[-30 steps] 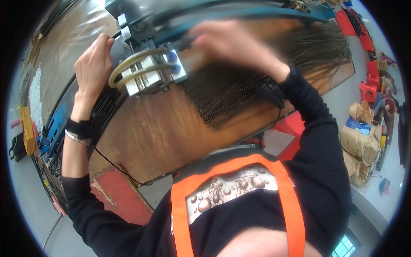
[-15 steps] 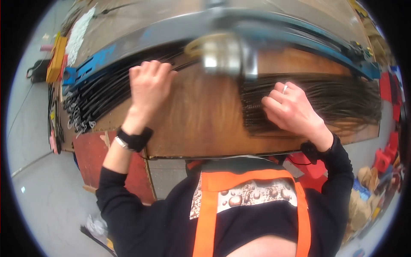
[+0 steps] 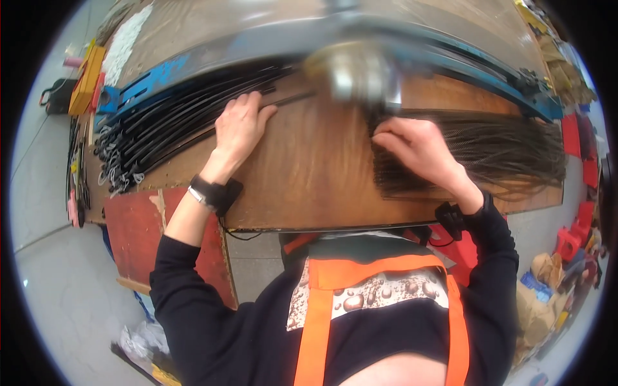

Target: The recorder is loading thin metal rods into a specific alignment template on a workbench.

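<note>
My left hand (image 3: 241, 128) lies over a black rod (image 3: 293, 99), fingers curled around it and thumb toward its right end. That rod is at the near edge of a bundle of black rods (image 3: 174, 119), which have pale loops at their left ends. My right hand (image 3: 418, 145) is closed in a pinch at the left end of a pile of thin dark strands (image 3: 489, 148). What its fingertips hold is too small to make out. Just beyond my right fingertips is a blurred silvery cylindrical machine head (image 3: 357, 76).
A blue metal rail (image 3: 470, 61) runs across the back of the brown wooden table (image 3: 296, 186). A yellow box (image 3: 87, 80) stands at the far left. Below the table's left front is a red board (image 3: 170, 238). Red plastic items and brown bags (image 3: 537, 302) lie at right.
My left hand has moved right and a little nearer, over the black rod. My right hand has shifted left and its fingertips have come to the strands' left end by the machine head.
</note>
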`<act>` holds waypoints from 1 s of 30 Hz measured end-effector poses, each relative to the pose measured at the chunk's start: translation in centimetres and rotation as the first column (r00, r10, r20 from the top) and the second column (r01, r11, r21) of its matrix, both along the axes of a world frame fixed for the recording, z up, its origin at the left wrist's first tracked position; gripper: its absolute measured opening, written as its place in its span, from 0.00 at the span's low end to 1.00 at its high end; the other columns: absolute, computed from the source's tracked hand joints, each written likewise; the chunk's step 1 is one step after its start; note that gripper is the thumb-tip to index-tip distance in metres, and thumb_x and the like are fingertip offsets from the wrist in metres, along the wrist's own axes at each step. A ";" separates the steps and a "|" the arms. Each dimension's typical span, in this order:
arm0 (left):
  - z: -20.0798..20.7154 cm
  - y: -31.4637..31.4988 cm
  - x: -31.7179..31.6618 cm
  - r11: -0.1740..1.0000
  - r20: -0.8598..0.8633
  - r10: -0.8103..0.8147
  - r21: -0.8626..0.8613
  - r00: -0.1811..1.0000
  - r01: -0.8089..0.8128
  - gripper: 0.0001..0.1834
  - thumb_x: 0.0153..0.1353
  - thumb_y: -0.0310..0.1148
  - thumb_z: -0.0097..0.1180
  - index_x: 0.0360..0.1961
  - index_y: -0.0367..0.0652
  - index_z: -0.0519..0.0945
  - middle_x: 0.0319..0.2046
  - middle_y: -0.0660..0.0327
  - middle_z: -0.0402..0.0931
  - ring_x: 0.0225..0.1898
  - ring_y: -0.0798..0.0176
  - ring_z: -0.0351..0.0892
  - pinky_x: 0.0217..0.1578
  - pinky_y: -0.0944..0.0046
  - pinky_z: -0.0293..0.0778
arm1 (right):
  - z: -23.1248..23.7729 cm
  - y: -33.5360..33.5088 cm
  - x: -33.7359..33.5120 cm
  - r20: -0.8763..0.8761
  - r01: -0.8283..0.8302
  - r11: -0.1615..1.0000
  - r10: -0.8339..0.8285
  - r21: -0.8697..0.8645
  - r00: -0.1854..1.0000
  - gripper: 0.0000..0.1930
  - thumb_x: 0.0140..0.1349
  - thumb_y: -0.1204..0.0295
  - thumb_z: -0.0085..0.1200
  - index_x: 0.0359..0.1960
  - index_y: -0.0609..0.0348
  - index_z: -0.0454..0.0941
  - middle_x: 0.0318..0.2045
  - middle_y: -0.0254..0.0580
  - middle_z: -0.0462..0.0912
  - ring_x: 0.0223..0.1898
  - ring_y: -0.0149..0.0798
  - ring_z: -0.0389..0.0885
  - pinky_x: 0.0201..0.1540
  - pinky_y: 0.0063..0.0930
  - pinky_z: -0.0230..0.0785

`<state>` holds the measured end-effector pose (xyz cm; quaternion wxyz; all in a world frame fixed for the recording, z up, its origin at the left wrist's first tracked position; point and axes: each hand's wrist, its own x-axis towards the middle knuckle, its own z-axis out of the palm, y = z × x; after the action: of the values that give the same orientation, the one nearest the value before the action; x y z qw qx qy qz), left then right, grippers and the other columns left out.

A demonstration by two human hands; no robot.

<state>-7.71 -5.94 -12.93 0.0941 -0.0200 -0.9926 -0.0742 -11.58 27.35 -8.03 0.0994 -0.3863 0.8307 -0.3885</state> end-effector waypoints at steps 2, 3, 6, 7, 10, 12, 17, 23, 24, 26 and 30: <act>0.1 0.3 0.9 0.996 -0.048 -0.062 -0.071 0.997 0.059 0.14 0.58 0.42 0.62 0.32 0.43 0.75 0.30 0.56 0.74 0.34 0.50 0.75 0.32 0.52 0.72 | -0.1 0.8 -0.1 -0.010 0.061 0.998 -0.061 -0.002 0.998 0.08 0.62 0.71 0.58 0.36 0.64 0.81 0.27 0.44 0.82 0.26 0.39 0.80 0.31 0.30 0.71; 0.2 0.9 0.8 0.981 -0.091 -0.150 -0.137 0.984 0.137 0.14 0.58 0.42 0.61 0.32 0.43 0.75 0.30 0.55 0.75 0.34 0.49 0.76 0.32 0.51 0.73 | -0.3 0.8 -0.7 -0.021 0.085 0.996 -0.085 -0.010 0.996 0.08 0.63 0.71 0.58 0.37 0.64 0.82 0.26 0.43 0.82 0.25 0.36 0.79 0.30 0.28 0.71; 1.2 5.0 3.6 0.946 -0.146 -0.212 0.216 0.966 0.240 0.15 0.60 0.43 0.61 0.27 0.44 0.75 0.25 0.55 0.76 0.29 0.48 0.78 0.26 0.51 0.74 | 0.6 0.8 0.3 0.254 0.174 0.982 -0.188 0.074 0.949 0.09 0.65 0.70 0.57 0.37 0.65 0.82 0.23 0.37 0.79 0.24 0.27 0.76 0.29 0.23 0.68; 2.2 6.5 4.0 0.889 -0.120 -0.260 0.357 0.958 0.286 0.16 0.61 0.43 0.61 0.23 0.44 0.75 0.22 0.55 0.75 0.25 0.47 0.78 0.23 0.52 0.73 | 0.6 0.8 0.7 0.257 0.155 0.986 -0.167 0.067 0.952 0.09 0.65 0.70 0.57 0.37 0.65 0.82 0.23 0.37 0.79 0.24 0.27 0.76 0.29 0.23 0.68; 3.2 8.2 5.0 0.876 -0.067 -0.341 0.340 0.938 0.343 0.16 0.63 0.42 0.59 0.24 0.45 0.75 0.20 0.57 0.75 0.23 0.49 0.78 0.21 0.54 0.74 | 0.1 0.6 1.3 0.260 0.168 0.985 -0.170 0.029 0.951 0.10 0.67 0.69 0.55 0.37 0.65 0.82 0.21 0.34 0.76 0.24 0.24 0.72 0.29 0.20 0.65; 3.8 8.4 5.4 0.882 -0.084 -0.322 0.334 0.943 0.331 0.15 0.63 0.42 0.59 0.23 0.45 0.75 0.19 0.57 0.75 0.22 0.50 0.78 0.21 0.54 0.74 | -1.1 1.3 1.7 0.235 0.184 0.982 -0.171 -0.033 0.957 0.11 0.67 0.68 0.55 0.36 0.65 0.82 0.20 0.34 0.75 0.24 0.25 0.72 0.29 0.21 0.65; 5.1 9.4 5.4 0.884 -0.074 -0.327 0.328 0.942 0.333 0.15 0.64 0.43 0.58 0.24 0.46 0.75 0.19 0.57 0.75 0.21 0.50 0.78 0.20 0.54 0.74 | -1.7 2.0 2.6 0.007 0.195 0.957 -0.198 -0.213 0.980 0.12 0.67 0.66 0.55 0.36 0.65 0.82 0.18 0.33 0.71 0.24 0.28 0.70 0.28 0.23 0.61; 7.7 10.0 5.9 0.859 0.133 -0.415 0.383 0.900 0.339 0.12 0.66 0.38 0.55 0.28 0.44 0.75 0.21 0.51 0.76 0.23 0.44 0.78 0.21 0.49 0.73 | -1.0 2.1 2.1 -0.542 0.013 0.976 -0.132 -0.217 0.830 0.16 0.56 0.60 0.64 0.38 0.59 0.84 0.17 0.35 0.69 0.23 0.37 0.71 0.26 0.30 0.62; 8.6 10.3 5.7 0.887 0.254 -0.401 0.347 0.880 0.304 0.11 0.67 0.36 0.53 0.28 0.43 0.75 0.19 0.49 0.75 0.23 0.42 0.78 0.22 0.48 0.72 | -1.2 2.6 1.9 -0.627 -0.022 0.972 -0.133 -0.233 0.768 0.18 0.50 0.60 0.67 0.40 0.55 0.84 0.17 0.32 0.69 0.24 0.37 0.72 0.24 0.32 0.63; 9.0 11.1 5.0 0.882 0.224 -0.445 0.277 0.867 0.381 0.12 0.67 0.36 0.53 0.27 0.42 0.72 0.17 0.51 0.75 0.21 0.42 0.77 0.21 0.46 0.71 | -1.4 3.6 1.3 -0.795 -0.108 0.965 -0.130 -0.239 0.593 0.18 0.51 0.64 0.67 0.44 0.55 0.84 0.22 0.30 0.73 0.26 0.34 0.74 0.27 0.28 0.68; 13.4 13.8 2.4 0.883 0.190 -0.464 0.181 0.865 0.433 0.06 0.64 0.29 0.55 0.31 0.40 0.74 0.25 0.50 0.76 0.27 0.43 0.78 0.26 0.49 0.72 | -1.9 5.0 -0.7 -0.756 -0.072 0.930 -0.245 -0.359 0.607 0.24 0.54 0.63 0.67 0.52 0.55 0.80 0.28 0.35 0.78 0.30 0.37 0.77 0.29 0.31 0.73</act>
<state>-5.31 7.81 0.51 -0.0390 -0.2355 -0.9576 -0.1615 -12.29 32.31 -9.96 -0.3673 -0.4874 0.7224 -0.3252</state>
